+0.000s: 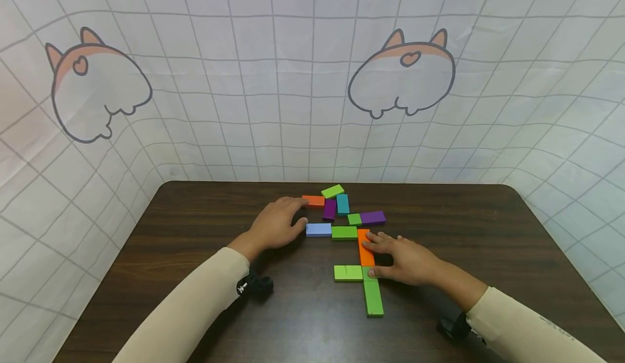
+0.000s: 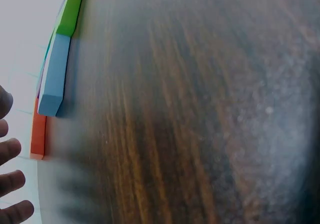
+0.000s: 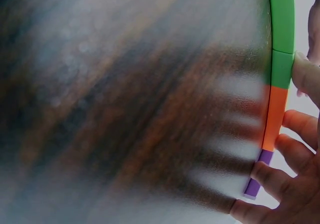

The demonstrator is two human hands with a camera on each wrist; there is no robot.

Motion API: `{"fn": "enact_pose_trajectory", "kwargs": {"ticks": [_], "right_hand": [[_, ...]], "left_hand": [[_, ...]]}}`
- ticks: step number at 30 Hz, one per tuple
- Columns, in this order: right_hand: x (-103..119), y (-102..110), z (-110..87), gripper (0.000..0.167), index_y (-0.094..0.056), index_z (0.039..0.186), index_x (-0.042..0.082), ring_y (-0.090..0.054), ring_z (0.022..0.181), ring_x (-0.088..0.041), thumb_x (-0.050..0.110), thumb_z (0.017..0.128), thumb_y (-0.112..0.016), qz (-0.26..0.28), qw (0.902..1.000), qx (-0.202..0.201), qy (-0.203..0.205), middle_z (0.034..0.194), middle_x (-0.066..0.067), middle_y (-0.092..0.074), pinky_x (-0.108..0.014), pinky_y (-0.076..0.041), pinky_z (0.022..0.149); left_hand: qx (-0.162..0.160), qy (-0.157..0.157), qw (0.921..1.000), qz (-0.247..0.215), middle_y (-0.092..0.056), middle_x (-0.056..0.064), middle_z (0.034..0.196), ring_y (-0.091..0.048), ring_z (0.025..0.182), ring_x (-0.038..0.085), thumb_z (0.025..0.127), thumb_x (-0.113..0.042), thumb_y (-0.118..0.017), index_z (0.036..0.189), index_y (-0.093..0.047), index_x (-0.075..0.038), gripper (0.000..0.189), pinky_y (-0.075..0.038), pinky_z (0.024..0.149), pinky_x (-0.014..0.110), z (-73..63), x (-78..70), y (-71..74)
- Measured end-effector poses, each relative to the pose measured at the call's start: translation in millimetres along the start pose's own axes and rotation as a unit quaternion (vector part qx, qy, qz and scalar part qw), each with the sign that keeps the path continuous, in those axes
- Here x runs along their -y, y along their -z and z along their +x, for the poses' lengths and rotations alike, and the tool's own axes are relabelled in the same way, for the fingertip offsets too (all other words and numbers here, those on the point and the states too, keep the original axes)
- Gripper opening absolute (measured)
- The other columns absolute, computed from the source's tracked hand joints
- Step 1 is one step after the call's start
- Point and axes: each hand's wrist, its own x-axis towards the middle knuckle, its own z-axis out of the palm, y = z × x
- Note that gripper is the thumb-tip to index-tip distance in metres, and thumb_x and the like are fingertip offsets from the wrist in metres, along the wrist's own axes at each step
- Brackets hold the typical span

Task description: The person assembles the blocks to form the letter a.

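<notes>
My left hand [image 1: 277, 222] hovers low at the left end of the block layout. Its fingertips are beside an orange block [image 1: 313, 201] and its thumb is beside a light blue block [image 1: 318, 230]. In the left wrist view the fingers stand apart, with bare space between them and the blue block [image 2: 56, 74]. My right hand [image 1: 407, 260] spreads its fingers along the right side of another orange block [image 1: 364, 254]. Its thumb rests at a small green block [image 1: 367, 271] just below. The right wrist view has the fingertips along the orange block [image 3: 276, 114], the thumb touching the green one [image 3: 281, 69].
A long green block [image 1: 373, 300] and a light green block [image 1: 348, 273] adjoin the small green one. Farther back lie a green block [image 1: 344, 233], purple blocks [image 1: 373, 218] and a teal block [image 1: 343, 204]. The dark wooden table [image 1: 195, 233] meets a tiled-pattern curtain [image 1: 244, 108] behind.
</notes>
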Motion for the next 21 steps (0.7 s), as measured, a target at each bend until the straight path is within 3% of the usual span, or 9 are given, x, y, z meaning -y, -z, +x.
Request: {"fn": "enact_pose_trajectory", "kwargs": {"ticks": [12,21], "right_hand": [[-1.8,-0.1,-1.5,0.077,-0.051,0.152,0.012,-0.033,0.148,-0.035,0.060,0.094,-0.065,0.006,0.9999,-0.006,0.009,0.162,-0.009,-0.037,-0.065,-0.026,0.113],[-0.7,-1.6,-1.6,0.075,-0.051,0.152,0.015,-0.033,0.148,-0.032,0.058,0.093,-0.068,0.003,1.0000,-0.007,0.003,0.162,-0.006,-0.037,-0.063,-0.026,0.114]], "left_hand": [[0.016,0.017,0.9997,0.011,-0.049,0.005,0.154,-0.040,0.143,0.028,0.105,-0.039,-0.050,0.154,-0.047,-0.016,0.054,-0.032,0.115,0.055,2.2,7.6,-6.1],[0.026,0.016,0.9994,0.016,-0.049,0.006,0.154,-0.040,0.143,0.029,0.105,-0.039,-0.053,0.153,-0.048,-0.015,0.055,-0.033,0.114,0.055,4.5,4.7,-2.9]]}}
